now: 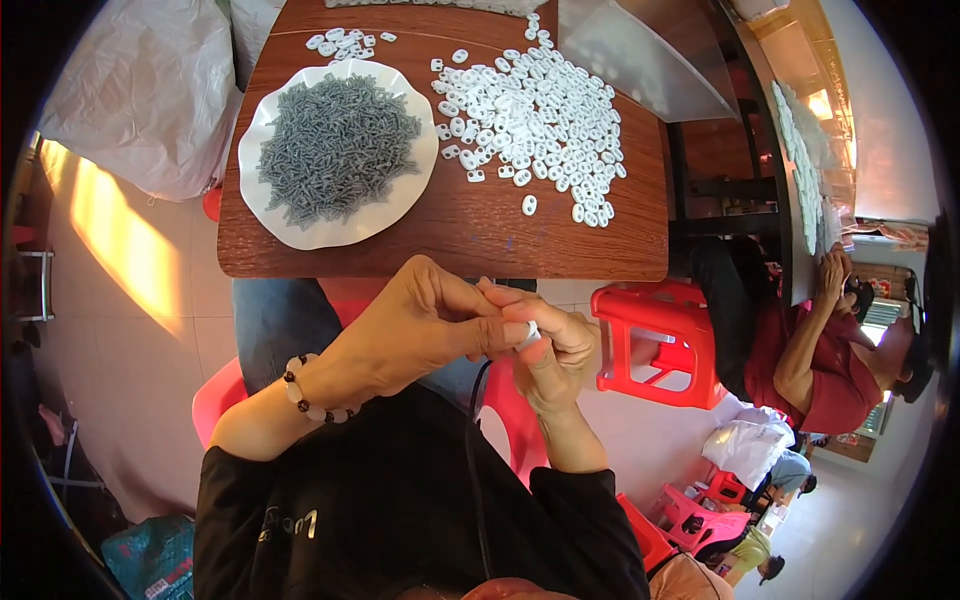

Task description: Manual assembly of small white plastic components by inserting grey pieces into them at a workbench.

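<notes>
In front of the table's near edge, my two hands meet over my lap. My right hand [556, 350] pinches a small white plastic piece [530, 336] between thumb and fingers. From the left side, my left hand [425, 325] comes in closed, with its thumb tip against the same piece; anything else between its fingers is hidden. On the table, many matching white oval pieces [535, 115], most showing two holes, lie in a loose spread. A white wavy-rimmed plate [262, 205] beside them is heaped with short, thin grey pieces [340, 145] that look like tiny springs.
The brown wooden table [450, 250] carries a smaller group of white pieces [345, 43] behind the plate. A red plastic stool [655, 345] stands to the right. Farther right, a person in a dark red shirt [825, 375] sits at another table. A large white sack [145, 90] is at the left.
</notes>
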